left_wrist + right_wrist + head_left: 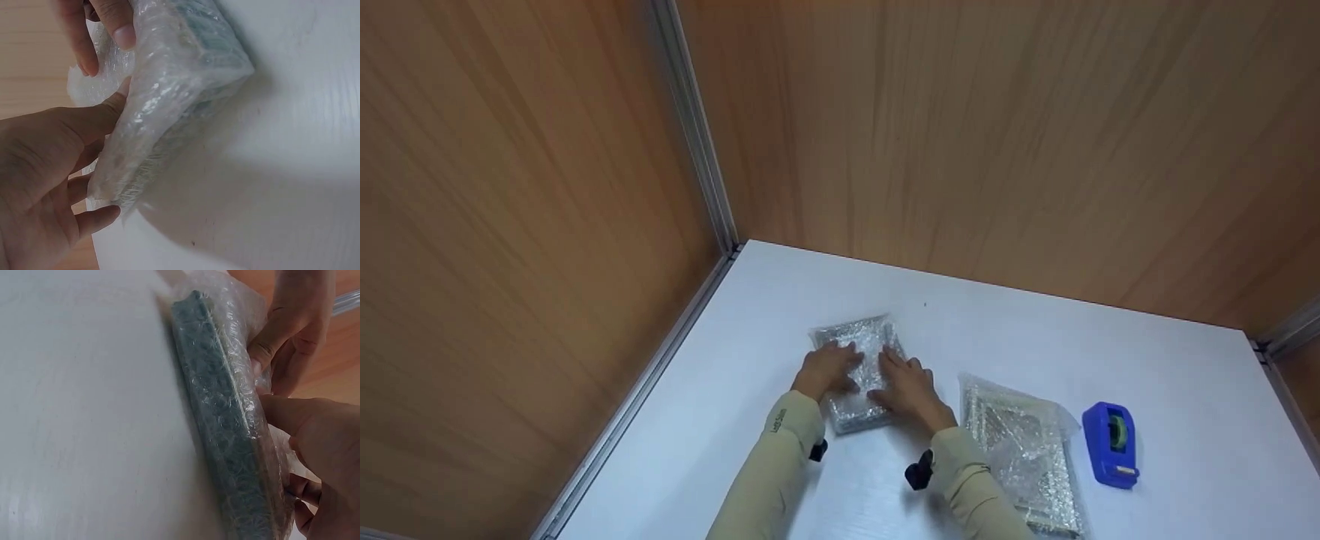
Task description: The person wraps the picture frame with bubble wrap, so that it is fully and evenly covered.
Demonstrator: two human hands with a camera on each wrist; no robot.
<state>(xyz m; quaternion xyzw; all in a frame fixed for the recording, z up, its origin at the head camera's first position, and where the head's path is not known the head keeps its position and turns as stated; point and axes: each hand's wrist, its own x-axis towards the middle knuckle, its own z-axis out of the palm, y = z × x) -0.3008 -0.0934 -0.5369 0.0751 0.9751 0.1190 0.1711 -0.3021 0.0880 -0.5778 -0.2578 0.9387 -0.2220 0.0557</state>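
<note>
A flat package in bubble wrap point(856, 416) lies on the white table, a teal-green edge showing through the clear film point(216, 405). My left hand point(826, 371) rests over its left part. In the left wrist view, the left thumb lies on the wrap and other fingers point(98, 219) touch its side. From the other side, my right hand point(911, 390) presses on the top, thumb toward the left hand. Both hands' fingers are spread and lightly bent, some tips hidden behind the wrap.
A second bubble-wrapped frame point(1024, 457) lies to the right of my right forearm. Beside it stands a blue tape dispenser point(1110, 444) with a green roll. Wood-grain panels point(997, 150) rise behind and left of the table point(720, 420), joined by a metal corner post point(697, 127).
</note>
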